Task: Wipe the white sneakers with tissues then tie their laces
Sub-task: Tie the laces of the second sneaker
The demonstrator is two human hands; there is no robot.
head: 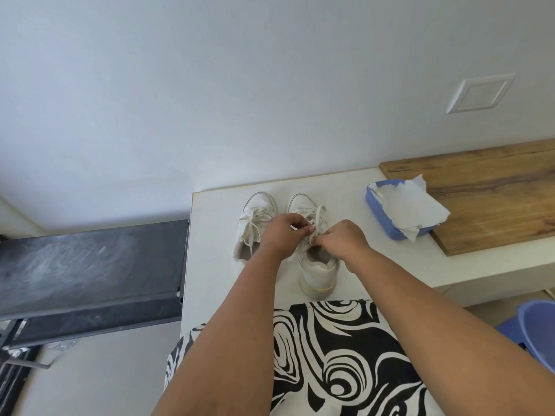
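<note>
Two white sneakers stand side by side on a white counter (390, 265), toes toward the wall. The left sneaker (255, 217) has its laces tied in a bow. Over the tongue of the right sneaker (318, 274) both my hands meet. My left hand (282, 232) pinches the right sneaker's lace (320, 216), and my right hand (342, 238) pinches the lace too, fingers curled at the knot. A loop of lace stands up behind my fingers. Tissues (411, 205) lie in a blue tray (375, 208) to the right.
A wooden board (495, 199) lies on the counter at the right, under the tray's edge. A dark grey surface (90, 265) sits lower on the left. A blue basin (537, 331) is at the lower right. My patterned black-and-white garment (345, 355) fills the foreground.
</note>
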